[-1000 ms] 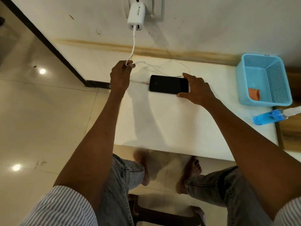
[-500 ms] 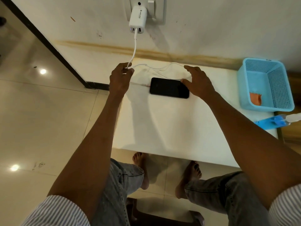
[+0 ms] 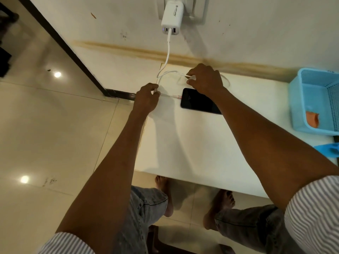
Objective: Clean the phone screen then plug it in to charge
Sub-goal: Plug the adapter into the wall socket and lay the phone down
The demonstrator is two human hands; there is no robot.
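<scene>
A black phone (image 3: 199,102) lies flat, screen up, near the back of the white table (image 3: 192,149). A white charger (image 3: 172,17) sits in the wall socket above, and its white cable (image 3: 167,55) hangs down and loops over the table. My left hand (image 3: 147,99) pinches the cable near the table's left edge. The cable's plug end (image 3: 177,96) lies right at the phone's left end; whether it is inserted I cannot tell. My right hand (image 3: 205,79) pinches a loop of the cable just behind the phone, and its forearm covers the phone's right end.
A blue plastic basket (image 3: 300,99) holding an orange cloth (image 3: 312,119) stands at the table's right end. A blue spray bottle (image 3: 328,149) lies in front of it at the frame edge. Tiled floor lies to the left, the wall right behind.
My right hand left the phone's right end and moved back and left to pinch the cable loop. My left hand stayed on the cable, now lower, near the table edge.
</scene>
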